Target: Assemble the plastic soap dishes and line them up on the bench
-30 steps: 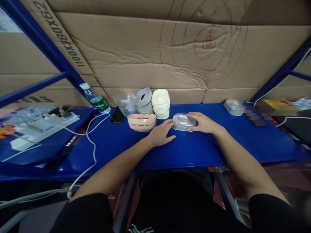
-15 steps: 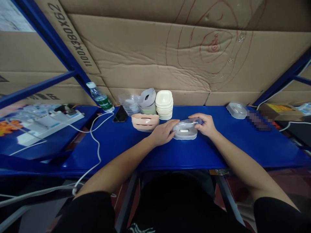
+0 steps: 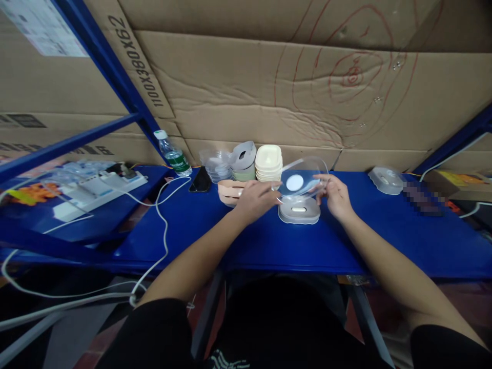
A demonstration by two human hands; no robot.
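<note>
A clear plastic lid [image 3: 309,171] with a white oval patch is tilted up above a pale grey slotted plastic box [image 3: 299,216] on the blue table. My right hand [image 3: 338,199] pinches the lid's right edge between thumb and fingers. At its left edge, the fingers of my left hand [image 3: 254,201] are closed on the lid. Partly behind my left hand sits a pink slotted box part [image 3: 227,190]. Just beyond stand a stack of cream trays [image 3: 268,161], a grey slotted piece [image 3: 243,155] on a green one, and stacked clear lids [image 3: 217,163].
A water bottle [image 3: 175,158] and a black phone [image 3: 200,180] are at the back left, by white cables [image 3: 166,233] and a power strip [image 3: 103,195]. Another covered grey box [image 3: 387,181] stands at the back right. A cardboard wall [image 3: 230,72] closes off the back.
The clear lid has gone from lying low over the grey box to being raised and tilted upright above it. Both hands have moved with it, and the view has shifted slightly.
</note>
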